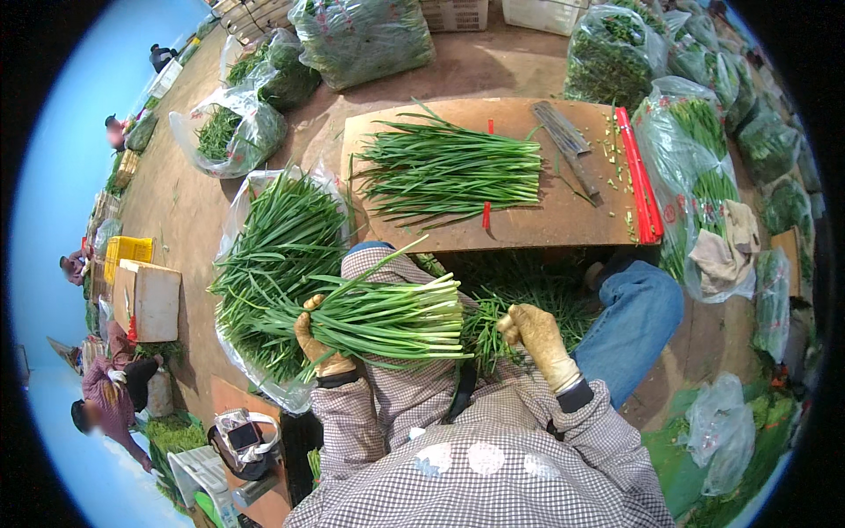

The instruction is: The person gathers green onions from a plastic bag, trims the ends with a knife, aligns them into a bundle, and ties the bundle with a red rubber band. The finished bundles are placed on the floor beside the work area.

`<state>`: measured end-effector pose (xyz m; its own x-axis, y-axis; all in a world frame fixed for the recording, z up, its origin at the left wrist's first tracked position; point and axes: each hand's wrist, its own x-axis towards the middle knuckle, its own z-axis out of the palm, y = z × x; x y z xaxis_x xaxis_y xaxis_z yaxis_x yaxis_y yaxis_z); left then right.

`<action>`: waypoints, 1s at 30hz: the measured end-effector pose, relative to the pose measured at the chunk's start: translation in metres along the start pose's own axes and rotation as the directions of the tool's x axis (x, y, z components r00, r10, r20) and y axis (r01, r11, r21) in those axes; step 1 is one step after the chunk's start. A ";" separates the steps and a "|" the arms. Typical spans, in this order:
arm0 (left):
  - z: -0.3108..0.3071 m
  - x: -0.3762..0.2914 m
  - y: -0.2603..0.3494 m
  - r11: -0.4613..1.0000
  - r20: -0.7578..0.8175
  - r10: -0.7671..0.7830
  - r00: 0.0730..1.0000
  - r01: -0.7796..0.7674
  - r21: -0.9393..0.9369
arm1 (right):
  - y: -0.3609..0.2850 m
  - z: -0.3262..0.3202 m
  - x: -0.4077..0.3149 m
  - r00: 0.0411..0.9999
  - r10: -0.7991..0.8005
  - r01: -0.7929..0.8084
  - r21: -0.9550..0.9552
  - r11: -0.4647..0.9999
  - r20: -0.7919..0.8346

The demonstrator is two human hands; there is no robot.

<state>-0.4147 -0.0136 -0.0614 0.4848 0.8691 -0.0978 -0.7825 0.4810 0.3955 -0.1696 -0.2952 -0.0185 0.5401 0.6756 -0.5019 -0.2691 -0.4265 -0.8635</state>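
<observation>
My left hand (320, 340), in a soiled glove, is closed around a bunch of garlic chives (396, 320) whose pale cut ends point right. My gloved right hand (535, 333) is near those ends, fingers curled; whether it pinches anything is unclear. Loose greens (488, 330) lie just left of its fingers. In front, a wooden board (422, 234) bears a second pile of chives (455, 165), lying across a red tie strip (486, 215). A cleaver (568, 148) rests right of this pile, beside green trimmings and a bundle of red strips (639, 175).
An open plastic bag of chives (284, 264) stands at my left. Bagged greens (693, 158) with cloth gloves (726, 247) on top adjoin the board's right end. More bags (360, 43) stand beyond. A foam box (158, 300) and a seated person (109, 396) are farther left.
</observation>
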 end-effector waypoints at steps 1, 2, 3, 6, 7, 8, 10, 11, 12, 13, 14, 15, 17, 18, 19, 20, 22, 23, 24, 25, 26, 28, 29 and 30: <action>0.001 0.002 -0.001 1.000 0.011 -0.016 1.000 0.016 -0.006 | -0.003 0.000 0.004 0.991 -0.126 0.130 -0.071 0.989 0.051; 0.002 0.003 -0.001 0.999 0.031 -0.023 0.999 0.023 -0.022 | -0.004 0.012 0.006 0.950 -0.307 0.311 -0.140 0.940 0.050; 0.003 0.005 -0.002 0.999 0.059 -0.030 0.998 0.033 -0.043 | -0.007 0.024 0.011 0.912 -0.404 0.410 -0.099 0.907 0.079; 0.007 0.006 -0.001 0.998 0.094 -0.059 0.994 0.060 -0.006 | -0.015 0.052 0.027 0.904 -0.411 0.374 0.246 0.894 0.117; 0.007 0.005 0.000 0.997 0.108 -0.074 0.991 0.075 -0.005 | -0.018 0.057 0.030 0.911 -0.400 0.368 0.236 0.899 0.100; 0.007 0.004 0.001 0.998 0.110 -0.059 0.992 0.061 -0.018 | -0.020 0.058 0.030 0.890 -0.451 0.445 0.093 0.891 0.058; 0.007 0.002 0.002 1.000 0.089 -0.023 0.996 0.024 -0.001 | -0.023 0.051 0.028 0.944 -0.319 0.325 0.066 0.944 -0.082; 0.006 0.001 0.002 1.000 0.072 -0.004 0.997 0.004 -0.011 | -0.023 0.046 0.024 0.957 -0.236 0.265 0.173 0.949 -0.169; 0.006 0.001 0.001 1.000 0.066 -0.004 0.998 0.006 -0.016 | -0.024 0.042 0.020 0.938 -0.269 0.315 0.212 0.925 -0.220; 0.006 -0.001 0.000 1.000 0.060 0.007 0.998 -0.006 -0.016 | -0.024 0.039 0.017 0.933 -0.267 0.313 0.181 0.932 -0.240; 0.008 -0.001 -0.001 1.000 0.056 0.014 0.998 -0.014 -0.014 | -0.023 0.038 0.014 0.915 -0.381 0.385 -0.001 0.923 -0.135; 0.009 -0.001 -0.002 1.000 0.053 0.018 0.998 -0.018 -0.009 | -0.023 0.039 0.013 0.911 -0.413 0.406 -0.171 0.898 -0.003; 0.014 0.000 -0.004 1.000 0.092 0.009 0.996 -0.009 0.001 | -0.021 0.048 0.014 0.884 -0.457 0.467 -0.119 0.876 0.101; 0.017 -0.001 -0.005 1.000 0.107 -0.004 0.994 0.005 -0.006 | -0.020 0.052 0.017 0.904 -0.408 0.409 0.020 0.912 0.129; 0.019 -0.001 -0.004 1.000 0.105 -0.013 0.994 0.016 -0.021 | -0.018 0.056 0.018 0.927 -0.350 0.351 0.019 0.936 0.138; 0.020 -0.002 -0.005 1.000 0.087 -0.001 0.996 -0.001 0.016 | -0.017 0.062 0.022 0.892 -0.411 0.415 0.018 0.910 0.187; 0.020 -0.002 -0.003 0.999 0.110 -0.035 0.993 0.033 0.017 | -0.013 0.060 0.025 0.807 -0.573 0.583 -0.045 0.811 0.143; 0.019 -0.003 -0.002 0.999 0.111 -0.047 0.993 0.046 0.008 | -0.011 0.057 0.024 0.823 -0.558 0.568 -0.163 0.807 0.106; 0.017 -0.002 -0.001 0.999 0.098 -0.043 0.994 0.044 -0.005 | -0.009 0.048 0.022 0.839 -0.541 0.533 -0.296 0.793 0.061; 0.014 -0.002 0.000 0.999 0.079 -0.014 0.997 0.017 -0.043 | -0.007 0.041 0.018 0.865 -0.501 0.470 -0.388 0.793 0.023; 0.011 -0.002 0.001 0.996 0.064 0.003 0.998 0.003 -0.084 | -0.006 0.025 0.014 0.902 -0.426 0.393 -0.279 0.876 -0.071; 0.007 -0.001 0.002 0.990 0.079 0.005 0.997 0.007 -0.139 | -0.005 0.009 0.007 0.951 -0.261 0.219 -0.235 0.947 -0.167; 0.006 -0.001 0.002 0.994 0.061 0.008 0.998 -0.002 -0.107 | -0.005 0.008 0.005 0.970 -0.177 0.133 -0.241 0.961 -0.168; 0.006 0.000 0.001 0.996 0.086 -0.001 0.996 0.009 -0.086 | -0.006 0.011 0.004 0.979 -0.198 0.181 -0.245 0.952 -0.047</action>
<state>-0.4131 -0.0136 -0.0554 0.5175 0.8555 -0.0192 -0.8090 0.4965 0.3148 -0.1744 -0.2833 -0.0162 0.6199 0.7175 -0.3177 0.0369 -0.4312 -0.9015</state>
